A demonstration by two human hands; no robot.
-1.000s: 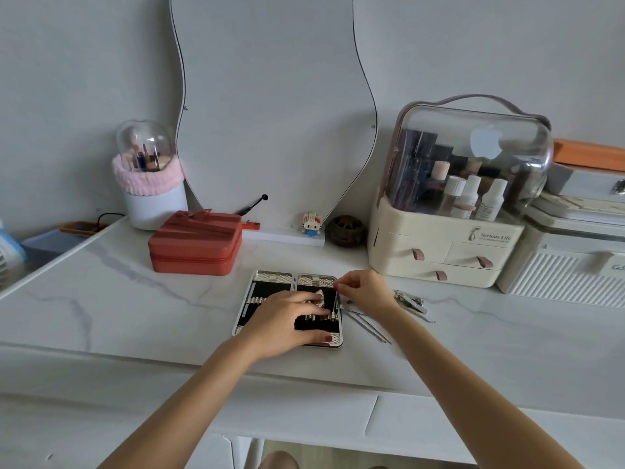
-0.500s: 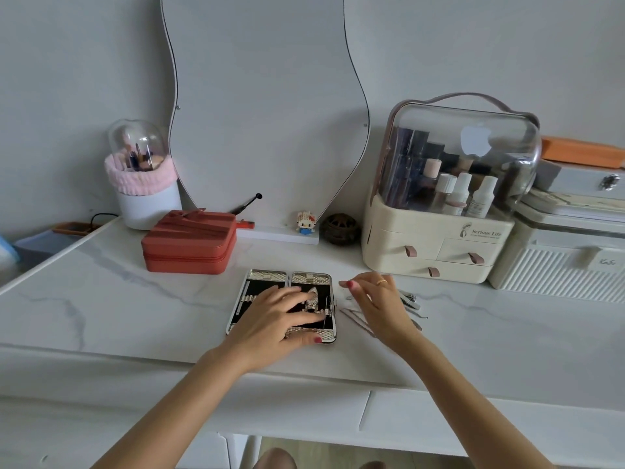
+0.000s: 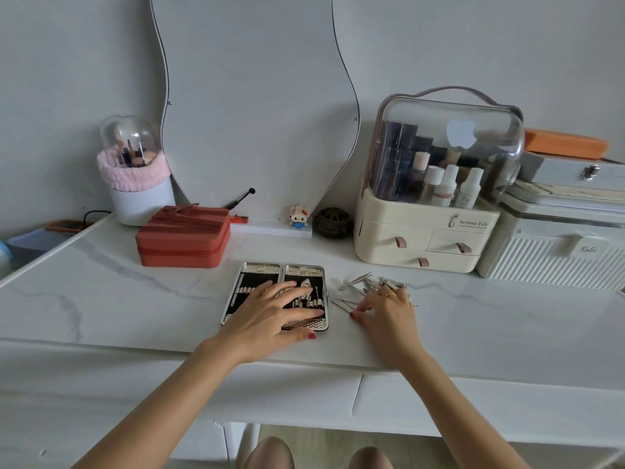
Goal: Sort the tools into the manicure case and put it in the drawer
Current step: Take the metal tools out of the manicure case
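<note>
Red box (image 3: pixel 184 240) and cream organizer (image 3: pixel 419 231) stand far on worktop (image 3: pixel 135 299). Left hand (image 3: pixel 270 311) lies flat on open manicure case (image 3: pixel 257 270); right hand (image 3: pixel 385 311), fingers spread, touches loose tools (image 3: pixel 358 282).

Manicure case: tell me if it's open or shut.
Open. The manicure case lies spread flat on the table, both black-lined halves showing; the left hand rests on it.

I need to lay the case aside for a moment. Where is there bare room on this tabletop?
Bare marble lies left of the manicure case, in front of the red box, and right of the loose tools, below the cream organizer. It is crowded around the right hand and along the wall.
</note>
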